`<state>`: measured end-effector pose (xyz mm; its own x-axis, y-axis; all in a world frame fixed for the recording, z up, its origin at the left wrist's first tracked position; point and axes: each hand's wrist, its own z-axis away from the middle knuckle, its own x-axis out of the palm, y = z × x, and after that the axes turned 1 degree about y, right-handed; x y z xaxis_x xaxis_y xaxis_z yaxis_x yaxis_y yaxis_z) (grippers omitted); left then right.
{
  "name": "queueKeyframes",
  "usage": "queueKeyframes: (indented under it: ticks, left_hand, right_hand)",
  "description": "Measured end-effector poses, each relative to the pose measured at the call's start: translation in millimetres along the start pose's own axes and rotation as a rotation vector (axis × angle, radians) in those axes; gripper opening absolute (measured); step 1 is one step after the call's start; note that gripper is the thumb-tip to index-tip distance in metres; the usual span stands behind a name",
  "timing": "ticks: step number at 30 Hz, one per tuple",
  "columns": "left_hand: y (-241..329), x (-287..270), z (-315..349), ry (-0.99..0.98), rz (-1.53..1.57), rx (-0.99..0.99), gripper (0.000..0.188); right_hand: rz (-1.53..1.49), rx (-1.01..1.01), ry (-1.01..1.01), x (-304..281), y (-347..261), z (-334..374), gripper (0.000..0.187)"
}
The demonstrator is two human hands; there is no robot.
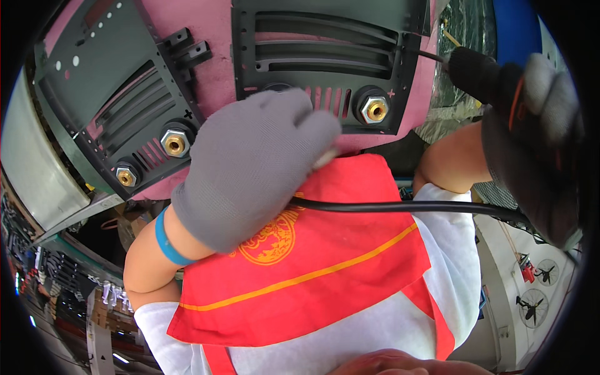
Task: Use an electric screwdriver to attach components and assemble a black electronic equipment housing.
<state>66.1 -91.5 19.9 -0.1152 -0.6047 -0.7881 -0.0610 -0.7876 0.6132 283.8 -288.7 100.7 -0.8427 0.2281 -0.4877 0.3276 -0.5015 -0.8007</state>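
My right hand (542, 106), in a grey glove, grips a black screwdriver with orange trim (473, 72). Its thin shaft points left at the right edge of a black slotted metal panel (325, 48). That panel lies on a pink surface and carries a brass connector with a hex nut (375, 110). My left hand (250, 162), also gloved in grey, is closed at the panel's lower edge and partly covers it. Its fingertips curl out of sight, so what they hold is hidden. A black cable (400, 206) passes across my red apron between the two hands.
Left of my hand lies a second black panel (125, 100) with two brass connectors, on the same pink surface (194, 22). A pale metal edge (47, 162) borders the far left. Clear plastic wrapping (459, 119) sits at the right. Fans (531, 307) show at lower right.
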Motion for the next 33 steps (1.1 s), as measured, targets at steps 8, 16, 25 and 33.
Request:
queueKeyframes:
  ticks: [8,16,25,33]
  left_hand:
    - [-10,-22,-27,0.160,1.636,-0.573,0.042]
    - [-11,-20,-35,0.114,1.664,-0.570,0.041]
    - [-11,-17,-33,0.145,1.829,-0.547,0.040]
    - [-4,-28,-34,0.137,2.053,-0.682,0.043]
  right_hand:
    - [0.016,-0.109,0.010,-7,-21,-11,0.021]
    - [0.023,-0.215,0.003,-16,-37,-26,0.020]
    - [0.002,-0.265,-0.010,-18,-40,-31,0.020]
    - [-0.025,-0.294,-0.020,-17,-39,-34,0.020]
